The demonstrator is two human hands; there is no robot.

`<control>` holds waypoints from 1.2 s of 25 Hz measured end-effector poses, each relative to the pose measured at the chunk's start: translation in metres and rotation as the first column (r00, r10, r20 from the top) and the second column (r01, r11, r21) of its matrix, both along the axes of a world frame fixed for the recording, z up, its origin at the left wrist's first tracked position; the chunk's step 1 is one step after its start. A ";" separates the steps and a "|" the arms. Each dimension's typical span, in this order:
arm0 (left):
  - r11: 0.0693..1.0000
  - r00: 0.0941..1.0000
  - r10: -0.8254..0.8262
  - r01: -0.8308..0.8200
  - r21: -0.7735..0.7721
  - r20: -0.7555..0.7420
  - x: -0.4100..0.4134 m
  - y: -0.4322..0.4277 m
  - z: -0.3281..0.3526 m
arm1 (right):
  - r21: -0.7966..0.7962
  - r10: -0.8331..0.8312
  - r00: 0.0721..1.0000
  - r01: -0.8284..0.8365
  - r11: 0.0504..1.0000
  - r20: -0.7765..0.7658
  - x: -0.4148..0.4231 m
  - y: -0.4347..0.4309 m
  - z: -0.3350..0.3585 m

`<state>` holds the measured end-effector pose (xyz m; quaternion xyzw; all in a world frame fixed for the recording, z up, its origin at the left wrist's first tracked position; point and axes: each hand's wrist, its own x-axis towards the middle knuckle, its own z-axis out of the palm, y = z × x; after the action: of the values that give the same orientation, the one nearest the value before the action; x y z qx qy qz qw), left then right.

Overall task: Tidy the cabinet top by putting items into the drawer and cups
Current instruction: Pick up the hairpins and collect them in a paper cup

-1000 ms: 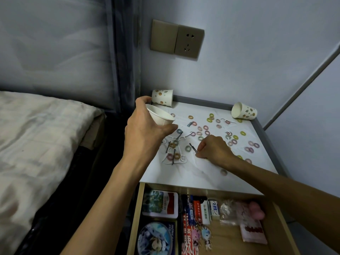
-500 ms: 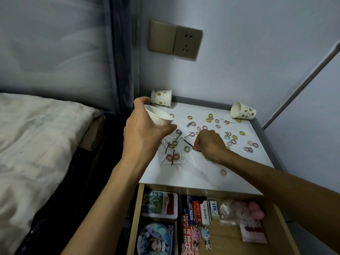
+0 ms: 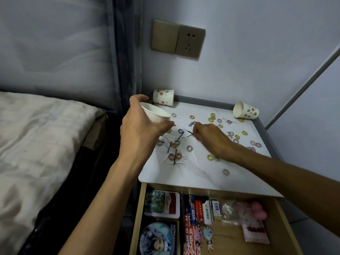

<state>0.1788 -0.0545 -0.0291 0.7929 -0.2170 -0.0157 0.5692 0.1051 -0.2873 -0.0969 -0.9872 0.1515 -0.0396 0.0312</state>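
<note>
My left hand (image 3: 141,129) holds a white paper cup (image 3: 156,112) tilted over the left edge of the white cabinet top (image 3: 198,173). My right hand (image 3: 209,138) pinches a thin black hairpin (image 3: 188,132) just above the top, a short way right of the cup. Several small coloured rings (image 3: 189,148) and more black hairpins (image 3: 175,154) lie scattered over the top. A dotted paper cup (image 3: 163,97) stands upside down at the back left. Another dotted cup (image 3: 245,112) lies on its side at the back right. The wooden drawer (image 3: 283,223) below stands pulled out.
The drawer holds card boxes (image 3: 161,203), small packets, keychain charms (image 3: 207,234) and a pink item (image 3: 257,211). A bed with a pale cover (image 3: 36,137) lies to the left. A wall socket (image 3: 177,39) sits above the cabinet, and a grey rim (image 3: 265,131) edges its back and right.
My right hand lifted a black hairpin from the cabinet top and carried it left and back toward the cup. My left hand kept the cup nearly still.
</note>
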 end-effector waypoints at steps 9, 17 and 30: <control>1.000 1.000 0.011 -0.011 0.011 0.003 0.003 -0.003 -0.001 | 0.122 0.319 0.947 -0.315 0.941 -0.019 0.054 -0.020 -0.001; 1.000 1.000 0.003 -0.003 0.007 -0.004 0.004 -0.003 0.000 | 0.247 0.207 0.978 -0.199 0.948 -0.008 0.053 -0.020 -0.021; 0.998 0.998 -0.054 0.055 0.036 -0.027 0.003 -0.008 -0.006 | 0.522 0.187 0.927 -0.341 0.782 0.325 0.037 0.031 0.110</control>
<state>0.1823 -0.0626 -0.0347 0.7968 -0.2308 -0.0455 0.5566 0.1421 -0.2563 0.0131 -0.9300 0.0101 -0.1145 0.3490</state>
